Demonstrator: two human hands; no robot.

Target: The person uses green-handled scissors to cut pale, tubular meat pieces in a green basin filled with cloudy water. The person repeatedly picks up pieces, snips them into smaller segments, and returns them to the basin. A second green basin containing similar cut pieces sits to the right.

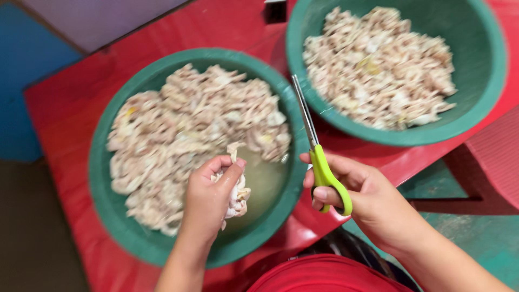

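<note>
My left hand [208, 197] is closed on a pale, wet strip of raw meat [237, 190], held over the near side of a green basin [108, 211]. That basin holds a heap of similar pale meat pieces [184, 124] and some cloudy liquid. To the right, my right hand [359, 194] grips scissors [316, 146] by their lime-green handles. The blades are closed and point away from me, over the basin's right rim. A second green basin [486, 92] at the upper right is piled with more meat pieces [378, 65].
Both basins rest on a red table [65, 108]. A blue and purple surface lies at the upper left. A green floor [476, 232] and a red ribbed mat [497, 157] show at the right. My red garment [324, 276] fills the bottom edge.
</note>
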